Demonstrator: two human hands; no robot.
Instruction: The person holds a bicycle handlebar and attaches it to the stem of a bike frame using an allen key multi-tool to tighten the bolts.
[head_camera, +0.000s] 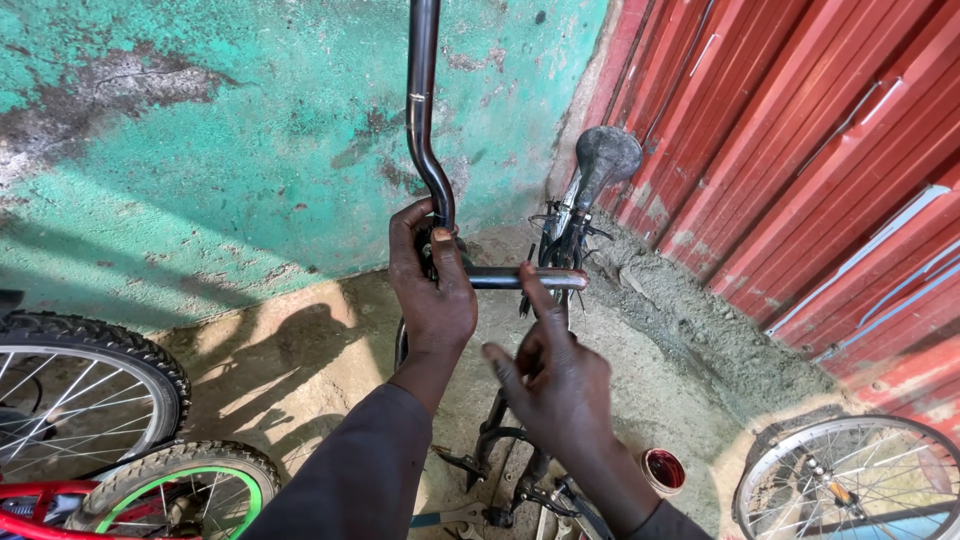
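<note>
My left hand (432, 290) grips the middle of a black bent handlebar (424, 110) where it meets the stem, its long end rising toward the green wall. A short bare metal tube (525, 279) juts right from that joint. My right hand (555, 375) hovers just below this tube with fingers spread, the index finger pointing up and nearly touching it, holding nothing. Beneath the hands stands a dark bicycle frame (520, 460), its black saddle (605, 155) farther away near the corner.
A spoked bicycle wheel (80, 385) and a green-rimmed small wheel (190, 490) lie at the left. Another wheel (860, 480) sits at the lower right by the red corrugated wall (830, 150). A small tin of dark red liquid (663, 470) stands on the sandy ground.
</note>
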